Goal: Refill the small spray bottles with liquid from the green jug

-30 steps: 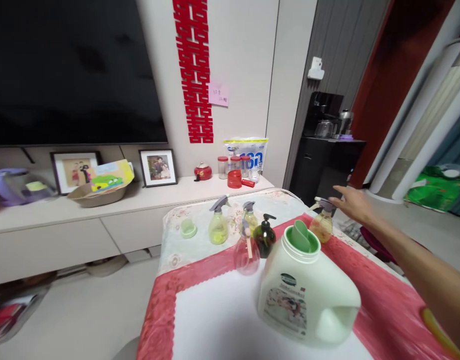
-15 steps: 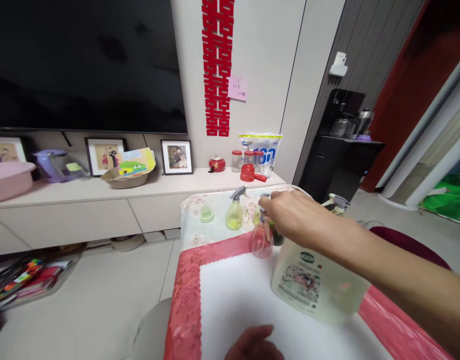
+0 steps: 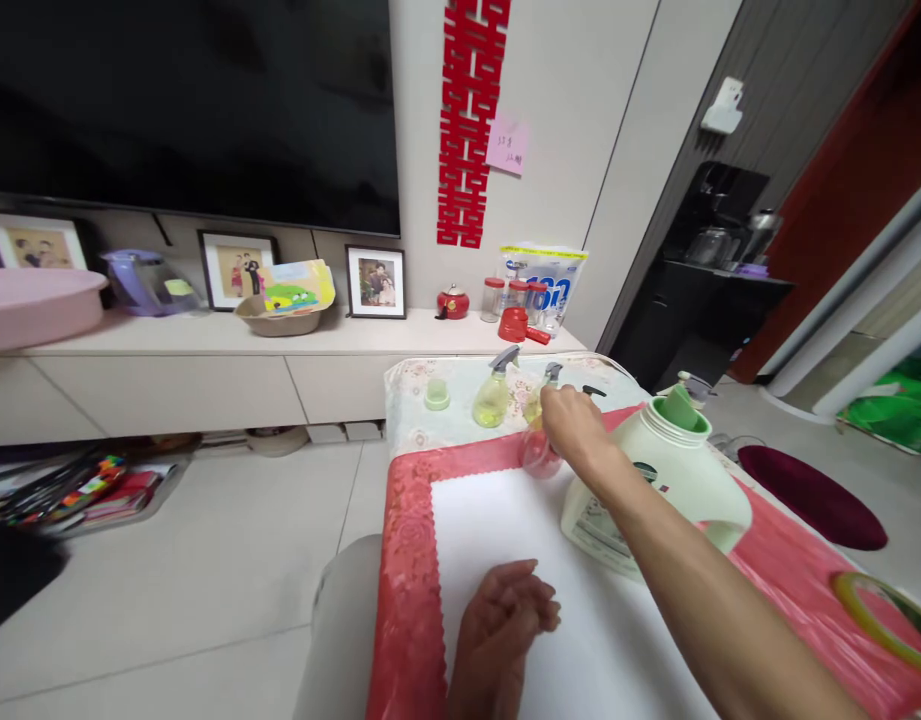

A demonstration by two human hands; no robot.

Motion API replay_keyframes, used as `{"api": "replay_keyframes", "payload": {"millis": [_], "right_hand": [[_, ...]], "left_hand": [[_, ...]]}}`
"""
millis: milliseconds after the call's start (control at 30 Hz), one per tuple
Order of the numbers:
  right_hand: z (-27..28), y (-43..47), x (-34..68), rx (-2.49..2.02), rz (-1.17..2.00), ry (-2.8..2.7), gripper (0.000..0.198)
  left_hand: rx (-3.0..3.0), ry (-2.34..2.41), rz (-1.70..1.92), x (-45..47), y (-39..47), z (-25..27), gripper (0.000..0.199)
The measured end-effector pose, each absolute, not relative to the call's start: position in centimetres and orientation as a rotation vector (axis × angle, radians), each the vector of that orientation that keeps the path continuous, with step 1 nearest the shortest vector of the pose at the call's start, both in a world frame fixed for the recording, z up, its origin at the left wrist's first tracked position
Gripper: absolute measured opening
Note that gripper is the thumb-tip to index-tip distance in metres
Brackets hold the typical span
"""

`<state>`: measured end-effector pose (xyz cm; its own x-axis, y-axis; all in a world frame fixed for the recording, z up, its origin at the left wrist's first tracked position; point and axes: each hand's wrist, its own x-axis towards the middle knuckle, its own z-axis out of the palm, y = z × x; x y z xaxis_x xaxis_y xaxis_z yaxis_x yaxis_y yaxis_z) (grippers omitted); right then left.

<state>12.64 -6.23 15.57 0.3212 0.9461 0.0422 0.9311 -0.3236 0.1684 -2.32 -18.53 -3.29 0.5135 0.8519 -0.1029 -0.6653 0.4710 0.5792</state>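
My right hand reaches across the table and is closed around the upper part of a pink spray bottle; its top is hidden behind my fingers. Beneath my right forearm stands a large pale green detergent jug, uncapped, a green spout showing in its mouth. Low over the white mat is my left hand, fingers loosely curled and holding nothing. Behind the pink bottle are a yellow-green spray bottle and another spray bottle, partly covered. A light green cap sits to their left.
A roll of tape lies on the red tablecloth at right. Behind the table, a long cabinet carries a pink basin, picture frames, red-lidded jars and a white-and-blue bag. A grey stool stands beside the table.
The view has tilted down and turned left, showing more of the table and the jug's open mouth. My left hand has come further into view over the mat. My right hand stays at the pink bottle.
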Motion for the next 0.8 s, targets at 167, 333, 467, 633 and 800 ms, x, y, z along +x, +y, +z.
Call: {"api": "replay_keyframes", "payload": {"millis": [167,333,467,633,800], "right_hand": [[16.6,-9.5,12.4,2.480,0.228,2.051,0.027],[15.7,-15.3,11.4,2.392,0.122,2.588,0.035],[14.7,-19.0,10.6,2.238,0.056,3.081,0.033],[14.0,-21.2,11.5,2.302,-0.252,3.134,0.037],[9.5,-20.7,13.3,2.542,-1.942,2.844,0.038]], "left_hand": [[0.949,0.878,1.320,-2.3,-19.3,-2.8,0.044],[1.522,1.358,1.479,-2.9,-19.8,-2.3,0.086],[1.805,1.474,1.447,-3.1,-19.3,-1.4,0.101],[1.778,1.409,1.484,-2.8,-18.4,-1.1,0.089],[1.536,1.241,1.418,-2.5,-18.8,-1.6,0.084]]}}
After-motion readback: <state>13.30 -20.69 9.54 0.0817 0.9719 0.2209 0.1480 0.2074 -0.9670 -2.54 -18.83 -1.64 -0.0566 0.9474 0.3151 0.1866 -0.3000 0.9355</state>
